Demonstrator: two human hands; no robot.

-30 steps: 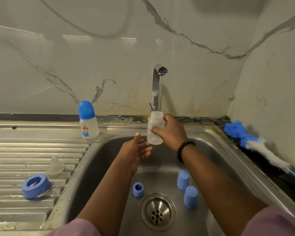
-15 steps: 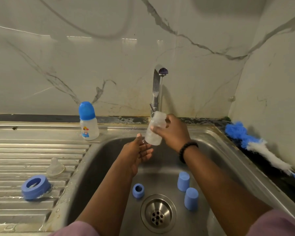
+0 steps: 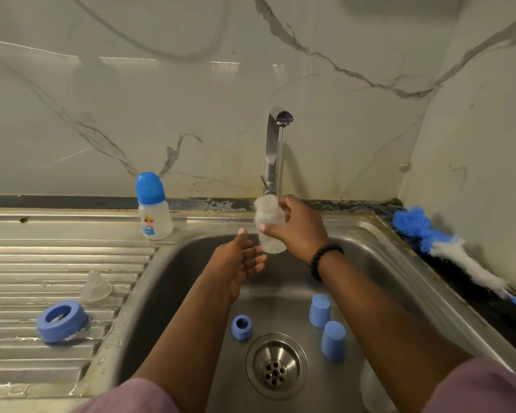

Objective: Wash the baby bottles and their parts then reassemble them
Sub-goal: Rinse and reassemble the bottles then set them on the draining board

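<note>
Clear bottle [image 3: 269, 225] under tap [image 3: 276, 150] stream, gripped by right hand [image 3: 298, 226] over sink [image 3: 370, 263]; left hand [image 3: 239, 260] loose, fingers straight, holding nothing, just below. Wet plastic — could slip, drop onto caps [image 3: 326, 326] — splash risk.

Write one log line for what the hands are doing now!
step: rinsing | right hand: holds clear bottle under tap | left hand: open below bottle

Single view, worn on my head, wide-angle. It looks forward and down into the sink [image 3: 370, 263] from close above, with my forearms entering from 6 o'clock. Tap [image 3: 273, 150] and marble wall sit at 12 o'clock, drainboard [image 3: 57, 263] at 9 o'clock, side wall at 3 o'clock.
</note>
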